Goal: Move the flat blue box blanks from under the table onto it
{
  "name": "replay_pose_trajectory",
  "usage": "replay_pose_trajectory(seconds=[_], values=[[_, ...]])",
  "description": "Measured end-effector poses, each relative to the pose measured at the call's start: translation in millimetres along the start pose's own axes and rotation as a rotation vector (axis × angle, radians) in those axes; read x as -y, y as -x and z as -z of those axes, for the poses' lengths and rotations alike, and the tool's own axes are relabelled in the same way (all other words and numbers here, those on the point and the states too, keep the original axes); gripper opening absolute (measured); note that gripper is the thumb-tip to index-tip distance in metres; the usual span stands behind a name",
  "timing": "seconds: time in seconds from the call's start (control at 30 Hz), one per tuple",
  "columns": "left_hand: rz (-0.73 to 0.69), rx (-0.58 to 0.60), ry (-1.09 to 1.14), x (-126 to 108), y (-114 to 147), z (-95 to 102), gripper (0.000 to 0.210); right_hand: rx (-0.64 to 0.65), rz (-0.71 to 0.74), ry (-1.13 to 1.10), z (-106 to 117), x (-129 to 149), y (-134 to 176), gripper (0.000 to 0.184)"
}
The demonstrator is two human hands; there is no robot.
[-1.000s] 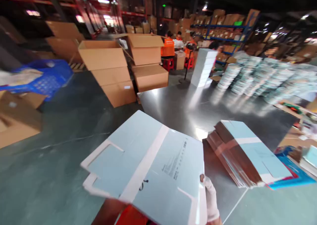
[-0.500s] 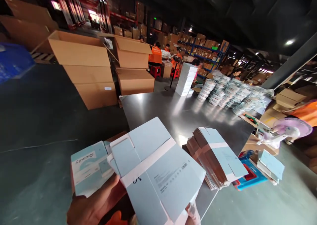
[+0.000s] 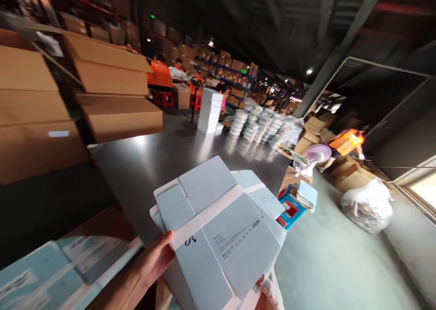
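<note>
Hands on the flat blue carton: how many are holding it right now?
2. The left hand grips the flat blue carton at its left edge; the right hand holds its bottom right corner, mostly out of frame.

Flat carton (image 3: 218, 228): centre bottom, over the near edge of the metal table (image 3: 160, 160).
Left hand (image 3: 150, 264): at the carton's 8 o'clock, touching its edge.
Right hand (image 3: 269, 294): at its 5 o'clock, under the corner.
Cardboard boxes (image 3: 78, 101): at 10 o'clock, left of the table.
Stacked discs (image 3: 262, 126): on the table's far end, 1 o'clock.
Fan (image 3: 315, 155): right of the table, 2 o'clock.
Plastic bag (image 3: 368, 205): on the floor, 3 o'clock.
</note>
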State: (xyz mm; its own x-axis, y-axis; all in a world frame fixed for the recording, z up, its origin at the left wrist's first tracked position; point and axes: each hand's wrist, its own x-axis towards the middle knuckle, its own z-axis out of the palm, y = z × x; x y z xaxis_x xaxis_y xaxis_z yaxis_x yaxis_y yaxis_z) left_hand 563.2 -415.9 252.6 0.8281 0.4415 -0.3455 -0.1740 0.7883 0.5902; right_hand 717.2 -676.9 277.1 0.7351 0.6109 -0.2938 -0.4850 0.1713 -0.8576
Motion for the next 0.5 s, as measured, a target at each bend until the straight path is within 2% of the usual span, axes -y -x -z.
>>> replay_pose_trajectory(seconds=[0.1,0.2,0.27,0.3,0.4,0.47,0.5], values=[[-0.010,-0.066,-0.023,-1,-39,-55.3,0.077,-0.027,0.147,0.002,9,42,-15,0.092],[-0.176,-0.044,-0.125,-6,-89,-123.5,0.073,0.082,0.260,0.117,33,92,-49,0.090],[-0.285,-0.062,-0.283,-4,-129,-163.1,0.060,0.107,0.188,0.279,58,122,-75,0.087],[-0.320,-0.124,-0.373,2,-149,-178.4,0.053,0.093,0.119,0.375,73,133,-87,0.085],[-0.377,-0.414,-0.594,31,-201,-204.1,0.047,-0.007,-0.033,0.591,130,151,-117,0.082],[-0.423,-0.521,-0.683,54,-225,-208.5,0.051,-0.108,-0.009,0.544,173,152,-134,0.084],[-0.447,-0.529,-0.714,64,-234,-209.0,0.053,-0.162,0.021,0.488,195,152,-144,0.088]])
